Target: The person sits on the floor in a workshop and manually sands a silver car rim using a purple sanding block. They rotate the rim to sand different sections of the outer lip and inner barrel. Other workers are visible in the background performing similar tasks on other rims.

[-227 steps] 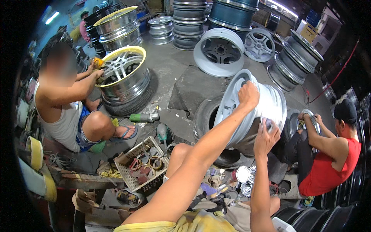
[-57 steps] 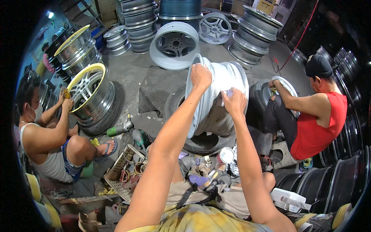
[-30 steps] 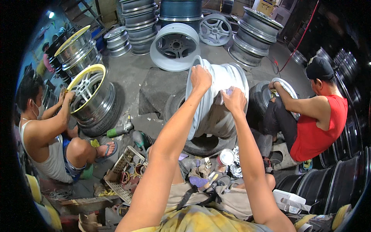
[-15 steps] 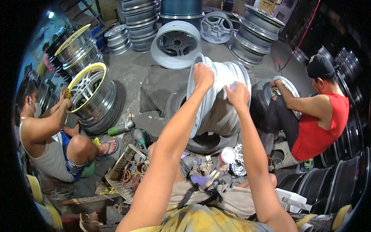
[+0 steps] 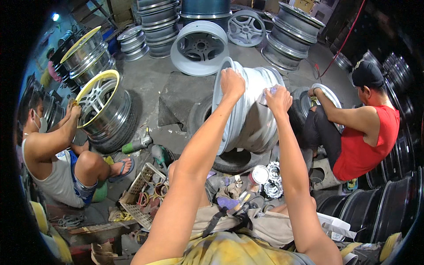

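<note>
A large pale grey wheel rim (image 5: 251, 119) lies on its side in front of me, resting on a tyre (image 5: 238, 162) on the floor. My left hand (image 5: 232, 83) is closed over the top edge of its lip. Against the upper right of the barrel, my right hand (image 5: 279, 99) pinches a small pale lilac piece (image 5: 266, 96); whether it is abrasive sheet or cloth I cannot tell. The barrel's surface looks whitish on top and streaked grey lower down.
Between my legs and the tyre are a paint can (image 5: 259, 174) and scattered scraps. A plastic crate (image 5: 132, 196) and a green power tool (image 5: 162, 155) stand left. One person (image 5: 57, 150) sits left, another (image 5: 364, 137) right, each at a rim. Stacked rims (image 5: 291, 37) stand behind.
My right hand has slid up and to the right across the barrel with the lilac piece. My left hand stays on the lip.
</note>
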`<state>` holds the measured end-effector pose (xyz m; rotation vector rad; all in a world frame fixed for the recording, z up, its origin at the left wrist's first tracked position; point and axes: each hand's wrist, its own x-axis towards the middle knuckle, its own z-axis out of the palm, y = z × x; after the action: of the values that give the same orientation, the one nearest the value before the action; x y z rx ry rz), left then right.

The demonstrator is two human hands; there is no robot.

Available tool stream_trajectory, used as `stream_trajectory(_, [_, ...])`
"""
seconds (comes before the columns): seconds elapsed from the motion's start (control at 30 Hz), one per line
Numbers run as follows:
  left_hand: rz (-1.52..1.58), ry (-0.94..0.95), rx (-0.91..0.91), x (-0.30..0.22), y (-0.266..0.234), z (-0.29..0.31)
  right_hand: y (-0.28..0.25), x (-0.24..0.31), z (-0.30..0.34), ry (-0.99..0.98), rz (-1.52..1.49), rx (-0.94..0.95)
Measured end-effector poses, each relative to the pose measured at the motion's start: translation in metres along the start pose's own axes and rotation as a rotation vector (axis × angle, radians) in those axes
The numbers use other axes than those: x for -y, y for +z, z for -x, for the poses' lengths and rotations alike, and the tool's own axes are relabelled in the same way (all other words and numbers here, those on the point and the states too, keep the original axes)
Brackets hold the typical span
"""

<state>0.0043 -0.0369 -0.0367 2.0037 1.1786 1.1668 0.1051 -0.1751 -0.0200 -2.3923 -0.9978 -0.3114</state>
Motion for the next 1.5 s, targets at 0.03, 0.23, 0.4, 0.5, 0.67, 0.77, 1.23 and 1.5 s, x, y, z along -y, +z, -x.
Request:
stream_trajectory(0.03, [0.005,-0.016,0.011,0.003,0.001,0.002,0.001,0.002,0.006,-0.002,-0.019,0.024])
stream_trajectory(0.23, [-0.024,-0.017,0.010,0.005,-0.004,-0.003,-0.008,0.002,0.020,-0.025,-0.021,0.067])
stream_trajectory(0.4, [-0.003,-0.012,0.039,-0.001,-0.005,-0.002,-0.001,0.005,0.023,-0.065,-0.112,0.002])
stream_trajectory(0.5, [-0.024,-0.022,0.023,0.013,-0.002,-0.006,-0.005,-0.001,0.066,-0.160,-0.060,0.098])
stream_trajectory(0.67, [-0.042,-0.004,0.023,0.008,-0.001,-0.006,-0.036,-0.029,0.066,-0.261,-0.246,-0.230])
stream_trajectory(0.77, [-0.059,-0.007,0.021,0.007,-0.003,-0.006,-0.037,-0.022,0.049,-0.453,-0.082,-0.375])
stream_trajectory(1.23, [-0.078,0.031,0.065,0.007,0.001,-0.009,0.027,-0.013,0.042,-0.567,-0.080,-0.221])
stream_trajectory(1.5, [-0.074,0.053,0.028,0.008,0.003,-0.005,0.018,-0.009,0.062,-0.518,0.044,-0.355])
